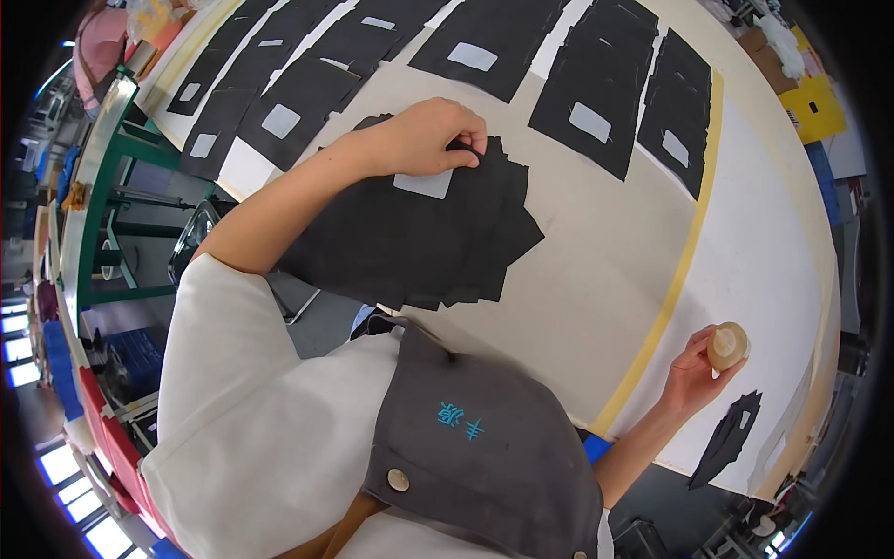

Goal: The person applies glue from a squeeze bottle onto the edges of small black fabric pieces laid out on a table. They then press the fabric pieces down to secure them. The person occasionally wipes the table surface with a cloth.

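Observation:
My left hand [443, 136] reaches over a fanned stack of black fabric pieces [419, 244] in front of me. Its thumb and fingers pinch the edge of the top piece, and a pale rounded patch [427, 184] shows just below the hand. Out to the right, my right hand [691, 377] holds a small round tan object [728, 346] with a paler centre, perhaps a bottle or a roll; its exact kind is unclear. A smaller bundle of black pieces [726, 440] lies beneath that hand, at the table's near right edge.
Overlapping rows of black fabric pieces with pale patches [590, 122] cover the table's far side. Yellow tape [674, 293] borders a white sheet [754, 244] on the right. A green-framed bench [105, 189] stands at left, with a person in pink [101, 52] beyond.

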`<state>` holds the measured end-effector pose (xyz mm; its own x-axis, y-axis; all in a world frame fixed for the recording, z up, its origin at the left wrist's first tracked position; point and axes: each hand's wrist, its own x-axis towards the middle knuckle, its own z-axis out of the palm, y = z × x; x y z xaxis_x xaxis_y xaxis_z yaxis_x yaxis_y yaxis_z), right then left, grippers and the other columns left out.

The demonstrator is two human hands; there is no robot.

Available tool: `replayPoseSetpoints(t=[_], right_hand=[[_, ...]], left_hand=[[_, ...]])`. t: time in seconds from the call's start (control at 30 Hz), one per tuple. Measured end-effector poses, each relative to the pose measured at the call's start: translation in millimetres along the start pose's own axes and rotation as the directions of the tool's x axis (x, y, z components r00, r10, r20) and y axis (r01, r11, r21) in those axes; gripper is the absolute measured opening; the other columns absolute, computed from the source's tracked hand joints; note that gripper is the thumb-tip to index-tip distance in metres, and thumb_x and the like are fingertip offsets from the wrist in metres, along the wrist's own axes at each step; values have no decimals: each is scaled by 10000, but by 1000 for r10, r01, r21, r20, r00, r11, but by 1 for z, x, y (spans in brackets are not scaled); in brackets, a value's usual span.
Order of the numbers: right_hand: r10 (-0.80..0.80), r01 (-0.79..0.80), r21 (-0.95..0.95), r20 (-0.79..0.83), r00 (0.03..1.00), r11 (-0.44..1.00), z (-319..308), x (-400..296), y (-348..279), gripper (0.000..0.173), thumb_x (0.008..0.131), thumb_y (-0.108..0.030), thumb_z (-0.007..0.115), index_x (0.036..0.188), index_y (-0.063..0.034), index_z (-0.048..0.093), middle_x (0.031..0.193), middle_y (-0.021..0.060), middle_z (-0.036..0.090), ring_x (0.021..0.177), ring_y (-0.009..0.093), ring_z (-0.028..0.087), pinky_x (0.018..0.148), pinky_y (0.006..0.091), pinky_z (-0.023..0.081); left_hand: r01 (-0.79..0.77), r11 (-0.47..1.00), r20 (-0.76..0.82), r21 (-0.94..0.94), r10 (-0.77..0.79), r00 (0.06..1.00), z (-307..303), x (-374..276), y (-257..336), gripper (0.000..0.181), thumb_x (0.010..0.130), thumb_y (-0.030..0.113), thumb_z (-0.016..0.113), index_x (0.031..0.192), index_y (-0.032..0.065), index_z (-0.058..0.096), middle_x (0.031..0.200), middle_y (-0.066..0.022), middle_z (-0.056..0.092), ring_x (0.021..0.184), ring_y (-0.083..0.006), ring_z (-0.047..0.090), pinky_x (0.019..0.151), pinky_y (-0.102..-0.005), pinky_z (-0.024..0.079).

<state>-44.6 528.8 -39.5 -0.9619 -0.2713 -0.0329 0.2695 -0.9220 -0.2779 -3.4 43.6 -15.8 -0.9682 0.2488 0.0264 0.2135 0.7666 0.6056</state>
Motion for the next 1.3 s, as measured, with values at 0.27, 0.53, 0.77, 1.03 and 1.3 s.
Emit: replayPoseSetpoints(t=[0.27,0.53,0.77,1.03,1.3], right_hand=[[-289,217,-475,-84,954,853,7,-49,45,513,918,-367,527,1273,-14,413,1255,137,521,1168,254,509,969,400,458],[-609,317,-913,101,787,258,-3,-72,65,623,873,-360,603,1347,-57,336,1315,79,433,1224,221,429,1009,409,383],[-604,319,-933,158,781,168,-7,-79,62,638,845,-353,638,1335,-62,350,1285,71,446,1201,221,438,1003,418,382],[-592,276,-953,151,792,127,-9,-78,67,634,821,-341,661,1305,-44,378,1245,67,471,1165,211,466,974,401,406],[-526,255,-962,166,834,100,-9,-81,58,635,818,-331,661,1305,-33,382,1237,79,487,1139,216,495,958,395,429]], left_hand=[[-169,950,118,-262,205,972,62,35,69,127,841,130,618,935,56,577,847,-74,618,751,-252,570,644,-330,459],[-357,932,-93,-70,350,932,138,97,99,196,857,185,592,1038,118,557,910,-73,611,788,-284,582,681,-367,475],[-510,860,-87,30,510,856,127,92,105,256,768,150,682,996,96,579,1038,-45,540,1000,-252,494,821,-362,439],[-563,826,124,-19,561,819,124,63,105,317,720,180,724,995,99,589,1094,-40,511,1054,-243,477,882,-367,428],[-562,827,130,-34,561,818,124,63,104,345,715,177,728,1019,99,583,1116,-42,505,1075,-249,468,906,-373,421]])
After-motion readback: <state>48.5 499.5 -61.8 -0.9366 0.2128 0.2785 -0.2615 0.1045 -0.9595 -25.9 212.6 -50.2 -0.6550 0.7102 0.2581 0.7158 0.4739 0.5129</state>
